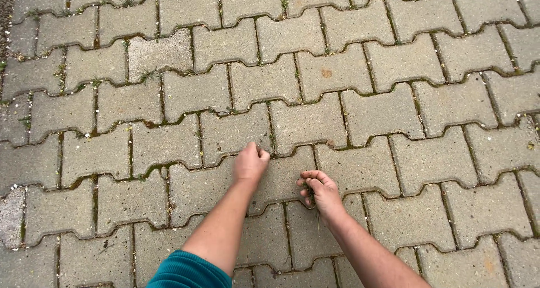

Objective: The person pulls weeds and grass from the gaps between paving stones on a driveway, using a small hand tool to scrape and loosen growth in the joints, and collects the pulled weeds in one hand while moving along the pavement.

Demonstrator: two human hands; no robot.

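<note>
At paver joint (270,144): left hand (250,163) pinching weed (262,139); right hand (320,191) clutching pulled weeds (309,188).

We look straight down on the paving (394,113), interlocking blocks laid in staggered rows across the whole view. Our left hand (250,163) rests low and centre, fingers pinched on a weed stalk (262,139) standing in the joint just beyond it. Our right hand (319,191) lies just to the right and nearer us, well apart from any edge, curled around a tuft of pulled weeds (309,188). More weeds (147,74) sit in the joints toward the far left.
</note>
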